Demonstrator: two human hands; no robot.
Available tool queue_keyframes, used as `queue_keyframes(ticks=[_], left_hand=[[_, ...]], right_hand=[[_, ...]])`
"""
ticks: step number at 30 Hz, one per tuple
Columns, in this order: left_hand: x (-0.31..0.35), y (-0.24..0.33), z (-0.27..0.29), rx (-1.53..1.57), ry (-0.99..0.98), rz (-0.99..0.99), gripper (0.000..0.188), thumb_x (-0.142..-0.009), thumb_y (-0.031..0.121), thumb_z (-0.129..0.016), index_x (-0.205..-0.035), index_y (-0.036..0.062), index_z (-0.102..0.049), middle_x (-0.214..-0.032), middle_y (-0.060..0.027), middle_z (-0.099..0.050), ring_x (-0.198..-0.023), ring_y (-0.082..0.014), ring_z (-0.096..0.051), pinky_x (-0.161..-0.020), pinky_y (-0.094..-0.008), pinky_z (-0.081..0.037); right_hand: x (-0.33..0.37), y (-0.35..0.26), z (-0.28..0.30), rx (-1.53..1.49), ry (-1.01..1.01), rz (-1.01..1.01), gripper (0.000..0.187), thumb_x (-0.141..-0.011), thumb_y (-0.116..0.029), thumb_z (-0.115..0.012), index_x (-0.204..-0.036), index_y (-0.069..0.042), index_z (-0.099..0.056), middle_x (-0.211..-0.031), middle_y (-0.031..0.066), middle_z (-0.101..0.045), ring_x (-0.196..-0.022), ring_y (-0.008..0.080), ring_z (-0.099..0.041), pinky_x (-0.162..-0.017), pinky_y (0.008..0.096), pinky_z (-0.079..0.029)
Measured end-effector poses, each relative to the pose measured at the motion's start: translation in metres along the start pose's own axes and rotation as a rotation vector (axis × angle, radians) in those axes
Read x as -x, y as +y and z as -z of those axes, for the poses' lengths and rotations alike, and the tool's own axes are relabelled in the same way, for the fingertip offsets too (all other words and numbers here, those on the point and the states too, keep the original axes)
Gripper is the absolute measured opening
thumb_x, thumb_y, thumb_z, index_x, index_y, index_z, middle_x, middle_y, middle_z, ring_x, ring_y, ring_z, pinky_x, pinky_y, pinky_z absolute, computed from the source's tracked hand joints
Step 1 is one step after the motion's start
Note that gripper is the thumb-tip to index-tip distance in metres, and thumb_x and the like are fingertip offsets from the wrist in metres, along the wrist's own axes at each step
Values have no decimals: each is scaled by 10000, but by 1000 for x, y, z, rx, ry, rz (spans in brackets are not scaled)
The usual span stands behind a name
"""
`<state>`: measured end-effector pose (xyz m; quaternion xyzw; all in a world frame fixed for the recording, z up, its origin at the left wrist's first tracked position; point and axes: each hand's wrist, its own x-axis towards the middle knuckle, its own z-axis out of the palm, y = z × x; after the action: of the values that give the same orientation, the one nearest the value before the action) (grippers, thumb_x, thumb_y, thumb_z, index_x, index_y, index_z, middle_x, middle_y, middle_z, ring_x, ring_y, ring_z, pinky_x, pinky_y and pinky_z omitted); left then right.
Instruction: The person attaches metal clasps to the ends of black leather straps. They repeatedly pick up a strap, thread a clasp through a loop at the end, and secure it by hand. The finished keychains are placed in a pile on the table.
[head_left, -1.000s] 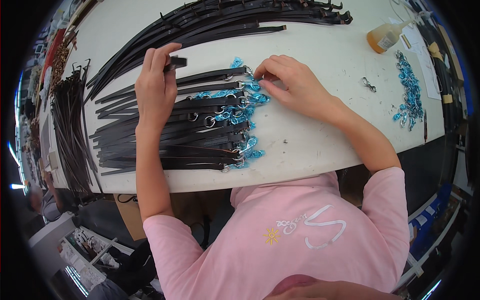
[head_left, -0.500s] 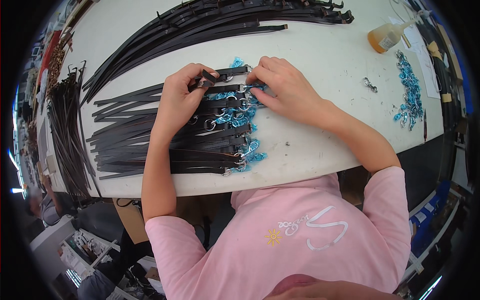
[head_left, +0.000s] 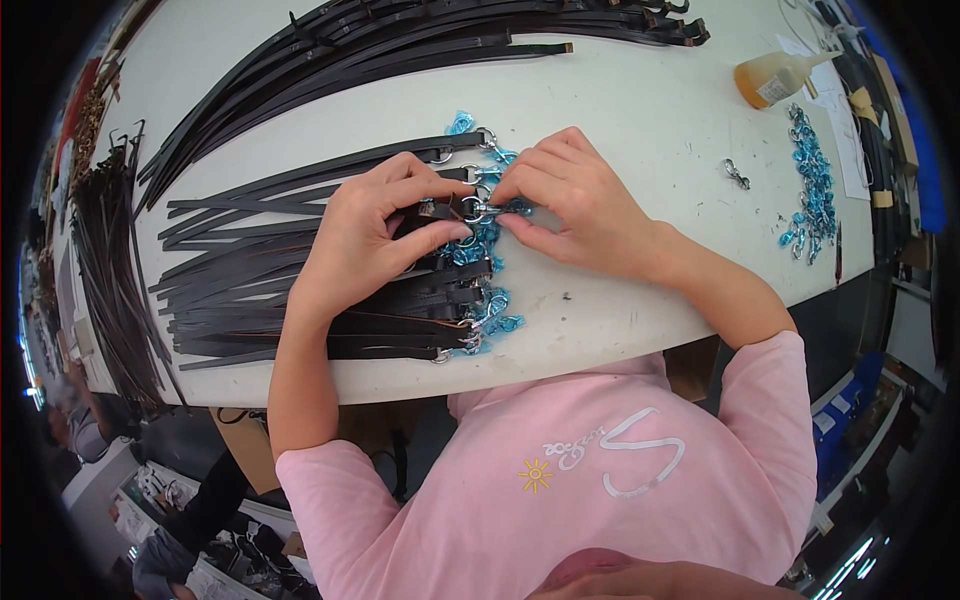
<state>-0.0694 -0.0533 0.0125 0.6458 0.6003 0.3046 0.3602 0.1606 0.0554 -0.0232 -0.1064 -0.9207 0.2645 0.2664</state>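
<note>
My left hand [head_left: 375, 235] pinches the end of a black leather strap [head_left: 438, 211] over a stack of black straps [head_left: 250, 280] laid side by side on the white table [head_left: 620, 110]. My right hand [head_left: 570, 200] grips a small metal clasp [head_left: 478, 208] at that strap's end. Both hands meet at the clasp. Blue-wrapped metal clasps [head_left: 485, 300] hang at the right ends of the stacked straps.
A long bundle of black straps [head_left: 400, 40] runs across the far side of the table. More straps [head_left: 105, 270] hang over the left edge. An amber glue bottle [head_left: 775, 75], a pile of blue-wrapped clasps [head_left: 812, 185] and one loose clasp [head_left: 736, 175] lie at the right.
My left hand slid right from the middle of the straps to the strap ends. It now meets my right hand at one clasp.
</note>
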Motion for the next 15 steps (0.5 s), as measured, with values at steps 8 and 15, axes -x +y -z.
queue_keyframes(ticks=[8,15], left_hand=[[-2,-2,-2,-53,13,81,248,-788,94,-813,-1032,79,-765,-893,-15,-645,-653,-122,-520,-544,-265,-378],[3,-3,-3,-10,61,38,214,-784,71,-800,-993,63,-752,-890,-8,-630,-649,-105,-496,-532,-258,-360]], right_hand=[[-2,2,4,-22,72,55,243,-769,24,-791,-952,-72,-662,-870,41,-689,-812,230,-658,-963,429,-509],[-2,0,3,-61,56,41,248,-759,37,-791,-939,-65,-655,-898,42,-696,-826,238,-663,-963,433,-515]])
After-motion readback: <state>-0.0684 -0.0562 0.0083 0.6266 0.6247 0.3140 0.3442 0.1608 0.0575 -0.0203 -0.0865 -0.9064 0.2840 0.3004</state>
